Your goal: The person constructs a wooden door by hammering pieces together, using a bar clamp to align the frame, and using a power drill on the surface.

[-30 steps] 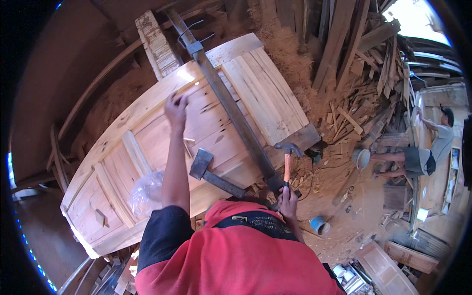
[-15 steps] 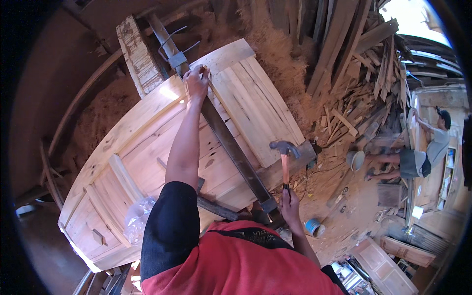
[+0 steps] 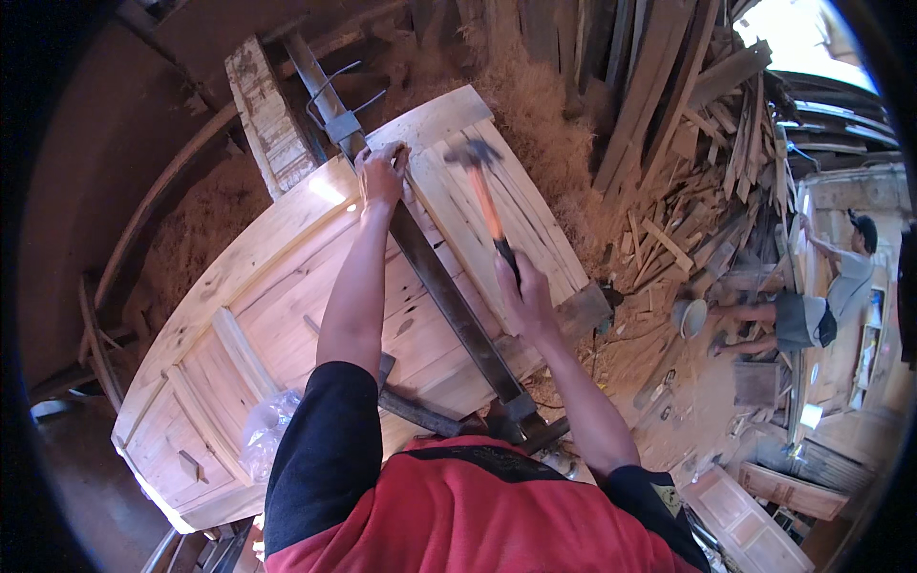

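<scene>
My right hand [image 3: 525, 294] is wrapped round the black grip of a claw hammer [image 3: 484, 199]. The hammer is raised, its blurred head over the far right part of a large framed wooden panel [image 3: 291, 277]. At the panel's far edge, my left hand [image 3: 382, 177] has its fingers pinched together beside a long metal bar clamp [image 3: 449, 291]. Whatever those fingers hold, if anything, is too small to make out. The clamp lies across the panel from its far edge to the edge near my body.
A clear plastic bag [image 3: 270, 435] and a small wood block [image 3: 191, 465] lie on the panel's left part. Scrap wood [image 3: 659, 239] is heaped at the right. Beyond a bucket [image 3: 690, 317], another person [image 3: 841, 286] works on wood. Sawdust covers the ground behind.
My right hand has lifted the hammer up and away from my body, from the panel's near right edge toward its far edge. My left hand stays beside the clamp.
</scene>
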Motion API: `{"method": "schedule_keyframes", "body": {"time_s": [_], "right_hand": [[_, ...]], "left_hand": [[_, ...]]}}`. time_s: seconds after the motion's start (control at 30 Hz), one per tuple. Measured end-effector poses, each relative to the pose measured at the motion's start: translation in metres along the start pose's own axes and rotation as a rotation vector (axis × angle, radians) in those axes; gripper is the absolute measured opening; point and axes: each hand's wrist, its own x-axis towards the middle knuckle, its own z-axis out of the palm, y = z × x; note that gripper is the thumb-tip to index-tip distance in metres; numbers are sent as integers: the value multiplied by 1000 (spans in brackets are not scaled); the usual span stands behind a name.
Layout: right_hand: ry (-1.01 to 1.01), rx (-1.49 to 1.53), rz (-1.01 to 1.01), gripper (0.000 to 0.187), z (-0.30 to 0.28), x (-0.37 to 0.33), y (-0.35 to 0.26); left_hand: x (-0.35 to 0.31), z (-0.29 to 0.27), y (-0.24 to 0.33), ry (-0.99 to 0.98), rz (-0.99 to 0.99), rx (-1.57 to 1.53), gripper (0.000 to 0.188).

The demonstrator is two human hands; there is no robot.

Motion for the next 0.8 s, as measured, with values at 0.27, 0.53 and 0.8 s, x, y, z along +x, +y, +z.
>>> {"method": "schedule_keyframes", "body": {"time_s": [0.27,0.53,0.8], "right_hand": [[128,-110,-286,32,47,87,-33],[71,-151,-156,33,27,91,-74],[126,-247,-332,34,56,103,4]], "left_hand": [[2,-7,6,-35,-29,42,24],[-2,-6,0,-30,-74,67,25],[-79,-30,77,34,-353,260,58]]}}
